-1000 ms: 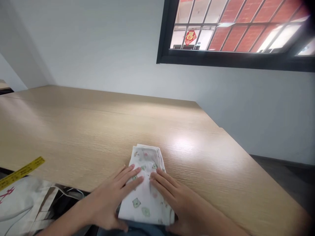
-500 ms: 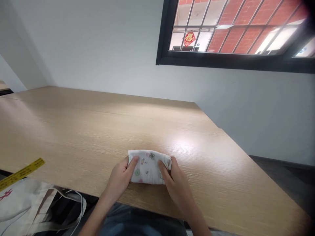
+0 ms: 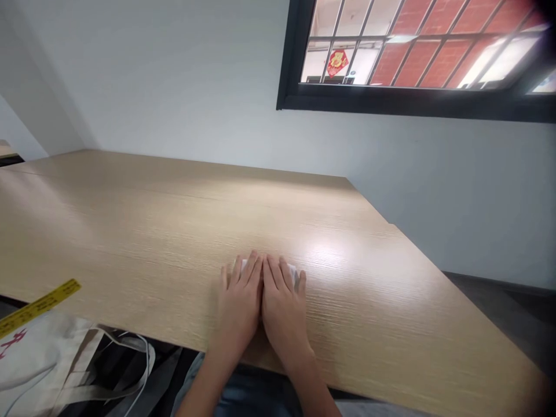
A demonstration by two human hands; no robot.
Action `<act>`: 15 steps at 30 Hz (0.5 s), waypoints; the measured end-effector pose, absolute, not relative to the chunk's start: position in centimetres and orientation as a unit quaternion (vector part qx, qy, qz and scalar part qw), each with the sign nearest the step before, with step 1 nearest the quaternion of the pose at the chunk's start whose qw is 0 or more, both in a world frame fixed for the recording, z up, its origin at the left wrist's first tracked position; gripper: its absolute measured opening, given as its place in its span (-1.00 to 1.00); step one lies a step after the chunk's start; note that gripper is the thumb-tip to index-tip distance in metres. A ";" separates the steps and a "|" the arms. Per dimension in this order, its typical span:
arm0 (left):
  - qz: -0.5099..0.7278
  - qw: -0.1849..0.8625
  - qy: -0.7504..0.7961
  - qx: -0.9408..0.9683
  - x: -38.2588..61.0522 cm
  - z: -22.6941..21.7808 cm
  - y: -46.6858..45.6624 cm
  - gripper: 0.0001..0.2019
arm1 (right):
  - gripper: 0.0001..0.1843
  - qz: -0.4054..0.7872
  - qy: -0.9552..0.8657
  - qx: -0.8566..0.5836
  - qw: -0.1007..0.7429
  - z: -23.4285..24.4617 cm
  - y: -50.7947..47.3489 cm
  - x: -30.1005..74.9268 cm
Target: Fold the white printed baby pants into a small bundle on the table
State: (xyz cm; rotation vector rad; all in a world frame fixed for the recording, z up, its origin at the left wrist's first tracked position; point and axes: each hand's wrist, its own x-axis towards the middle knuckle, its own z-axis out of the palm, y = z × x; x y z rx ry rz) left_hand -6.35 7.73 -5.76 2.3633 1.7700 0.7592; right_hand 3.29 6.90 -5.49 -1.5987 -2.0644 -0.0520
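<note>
Palms down, the left hand (image 3: 240, 304) and right hand (image 3: 283, 307) lay flat, side by side, on what seemed a folded white cloth (image 3: 292, 271), mostly hidden, atop a pale wood-grain table (image 3: 174, 231).

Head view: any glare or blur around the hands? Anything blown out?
Head view: glare patch on the table, up and right of the right hand; left hand and right hand look reasonably sharp, and they hide most of the cloth. Head view: window blown out toward its right side, with a dark smear in the top-right corner of the frame.
</note>
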 end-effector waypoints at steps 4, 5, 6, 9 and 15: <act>0.228 0.103 0.596 0.763 -8.2 -5.7 7.7 -0.56 | -0.45 0.119 -0.727 -0.618 0.273 -5.4 7.3 5.4; 0.233 0.117 0.609 0.749 -8.8 -5.5 7.8 -0.56 | -0.42 0.156 -0.699 -0.635 0.290 -5.2 7.4 6.3; 0.239 0.137 0.617 0.737 -9.3 -5.3 7.8 -0.56 | -0.41 0.185 -0.673 -0.648 0.305 -5.0 7.4 7.3; 0.259 0.214 0.625 0.705 -10.2 -4.5 8.3 -0.57 | -0.47 0.225 -0.627 -0.663 0.341 -4.3 6.7 9.8; 0.344 0.268 0.595 0.675 -9.6 -3.5 10.1 -0.60 | -0.79 0.319 -0.645 -0.571 0.395 -5.2 3.2 10.0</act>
